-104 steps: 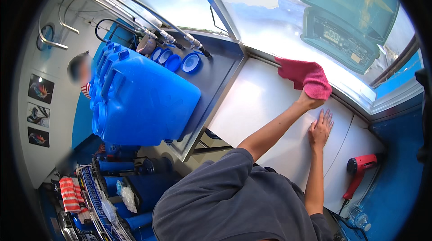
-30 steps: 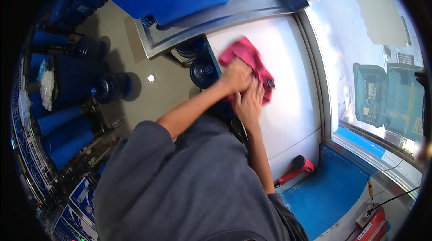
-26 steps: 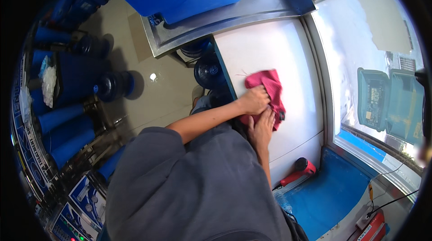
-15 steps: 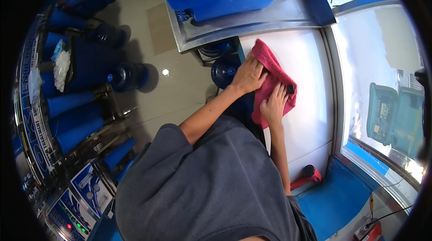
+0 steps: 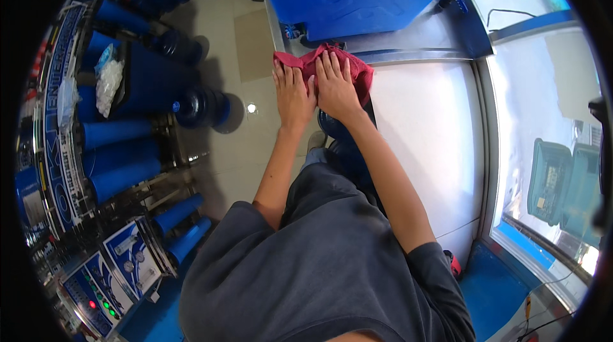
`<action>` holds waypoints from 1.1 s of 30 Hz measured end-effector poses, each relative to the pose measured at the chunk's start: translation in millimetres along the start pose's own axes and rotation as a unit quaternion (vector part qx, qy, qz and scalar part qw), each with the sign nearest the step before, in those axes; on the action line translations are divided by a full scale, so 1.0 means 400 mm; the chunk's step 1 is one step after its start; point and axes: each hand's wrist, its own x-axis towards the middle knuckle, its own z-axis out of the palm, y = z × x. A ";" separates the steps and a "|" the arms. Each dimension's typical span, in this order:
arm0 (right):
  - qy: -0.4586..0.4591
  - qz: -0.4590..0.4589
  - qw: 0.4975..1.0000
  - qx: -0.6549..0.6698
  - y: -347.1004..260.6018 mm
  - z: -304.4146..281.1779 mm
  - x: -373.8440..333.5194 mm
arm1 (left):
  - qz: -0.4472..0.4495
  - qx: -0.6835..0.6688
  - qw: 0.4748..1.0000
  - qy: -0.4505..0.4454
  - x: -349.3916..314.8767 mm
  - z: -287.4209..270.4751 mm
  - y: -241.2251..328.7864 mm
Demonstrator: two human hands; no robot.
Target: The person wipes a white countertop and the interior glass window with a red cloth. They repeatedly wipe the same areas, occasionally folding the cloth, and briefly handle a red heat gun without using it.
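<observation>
A red cloth (image 5: 363,72) lies bunched over the front rim of the steel counter (image 5: 408,56). My left hand (image 5: 294,98) presses on its left part with fingers stretched forward. Beside it, my right hand (image 5: 337,90) rests flat on the cloth's middle, fingers extended. The two hands nearly touch at the thumbs. Behind the cloth, a large blue plastic container (image 5: 357,0) stands on the counter. The white tiled surface (image 5: 424,137) is to the right of my right arm. A blue water jug (image 5: 329,126) shows partly below my right hand.
Another blue water jug (image 5: 203,109) lies on the tiled floor to the left, near racks of blue cylinders (image 5: 124,132) and a control panel (image 5: 96,294). A window (image 5: 543,118) borders the right side. A red tool (image 5: 453,265) is partly hidden by my right sleeve.
Both hands and the red cloth have moved left and forward, from the white tiled surface to the steel counter's rim. My right arm now reaches farther forward. The view has shifted slightly.
</observation>
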 end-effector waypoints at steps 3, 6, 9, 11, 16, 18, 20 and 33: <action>-0.027 0.025 0.999 -0.024 0.011 0.021 -0.007 | 0.061 0.021 0.998 -0.012 0.036 0.022 -0.015; -0.034 0.101 0.994 -0.011 0.059 0.005 -0.064 | 0.100 -0.069 0.992 -0.034 0.055 0.047 0.020; -0.049 0.199 0.979 0.017 0.133 -0.034 -0.135 | 0.166 -0.115 0.978 -0.042 0.080 0.085 0.097; -0.110 0.239 0.965 -0.017 0.189 -0.066 -0.194 | 0.203 -0.140 0.967 -0.061 0.106 0.126 0.166; -0.089 0.236 0.967 0.025 0.236 -0.127 -0.361 | 0.228 -0.132 0.952 -0.154 0.184 0.247 0.336; -0.037 0.268 0.960 0.068 0.221 -0.155 -0.450 | 0.251 -0.121 0.941 -0.190 0.214 0.280 0.376; -0.045 0.365 0.928 0.059 0.224 -0.186 -0.534 | 0.291 -0.108 0.926 -0.217 0.233 0.310 0.410; 0.022 0.578 0.811 -0.086 0.356 -0.203 -0.699 | 0.344 -0.071 0.898 -0.264 0.391 0.552 0.674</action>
